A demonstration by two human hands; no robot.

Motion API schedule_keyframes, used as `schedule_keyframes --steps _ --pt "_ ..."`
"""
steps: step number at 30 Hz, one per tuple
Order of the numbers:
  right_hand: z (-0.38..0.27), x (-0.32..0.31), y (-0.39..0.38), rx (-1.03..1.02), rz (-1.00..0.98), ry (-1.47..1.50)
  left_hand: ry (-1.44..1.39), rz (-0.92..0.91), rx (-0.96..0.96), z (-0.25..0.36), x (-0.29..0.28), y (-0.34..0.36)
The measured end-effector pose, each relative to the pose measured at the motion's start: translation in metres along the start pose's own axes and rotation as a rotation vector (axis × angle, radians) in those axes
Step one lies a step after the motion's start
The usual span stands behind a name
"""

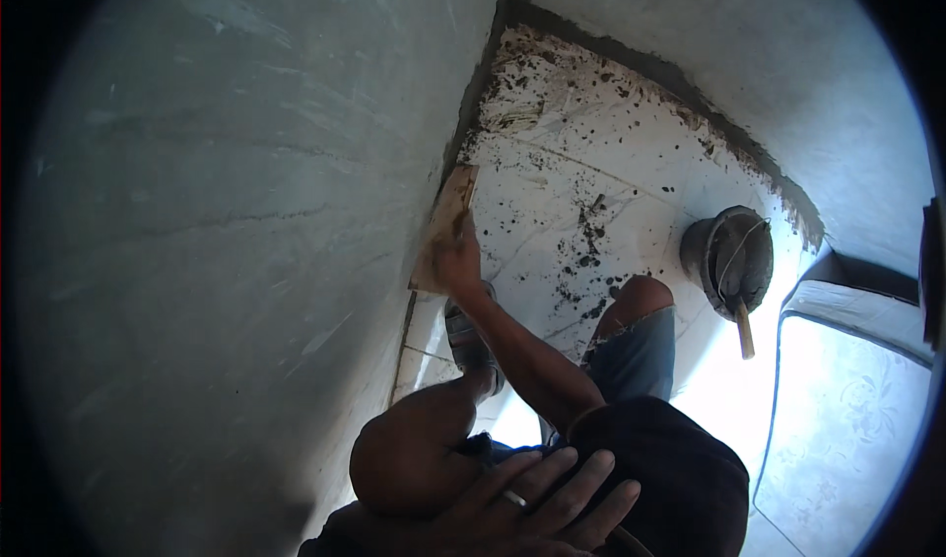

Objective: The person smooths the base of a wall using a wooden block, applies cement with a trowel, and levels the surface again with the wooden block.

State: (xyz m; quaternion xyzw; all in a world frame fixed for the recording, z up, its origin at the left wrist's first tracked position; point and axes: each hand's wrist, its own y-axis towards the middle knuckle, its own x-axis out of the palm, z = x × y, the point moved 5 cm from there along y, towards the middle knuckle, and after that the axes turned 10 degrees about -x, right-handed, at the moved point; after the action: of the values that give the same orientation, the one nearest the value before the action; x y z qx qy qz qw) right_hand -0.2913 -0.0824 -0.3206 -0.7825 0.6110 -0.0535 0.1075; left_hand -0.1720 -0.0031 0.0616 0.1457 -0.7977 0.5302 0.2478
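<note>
The scene was viewed from the person's own head, through a wide fisheye lens tilted steeply down toward the tiled floor (537, 222) and the grey plastered wall (246, 232) at its left. The left hand (542, 503) was caught nearest, the right hand (458, 259) farther below; the view was ringed by darkness.

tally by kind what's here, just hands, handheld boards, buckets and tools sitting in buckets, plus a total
Hands: 2, the left hand and the right hand
Boards: 1, the tan board in the right hand
Buckets: 1, the dark bucket
Tools in buckets: 1, the wooden-handled tool
Total: 5
</note>
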Motion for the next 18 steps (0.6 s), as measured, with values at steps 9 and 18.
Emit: schedule_keyframes --steps 9,18 --pt "0.009 0.005 -0.008 0.056 0.011 0.05 -0.306 0.085 0.008 -0.003 0.0 -0.004" --pt "-0.006 0.005 -0.017 0.094 0.014 0.116 -0.226 0.323 -0.002 0.004 0.014 -0.006"
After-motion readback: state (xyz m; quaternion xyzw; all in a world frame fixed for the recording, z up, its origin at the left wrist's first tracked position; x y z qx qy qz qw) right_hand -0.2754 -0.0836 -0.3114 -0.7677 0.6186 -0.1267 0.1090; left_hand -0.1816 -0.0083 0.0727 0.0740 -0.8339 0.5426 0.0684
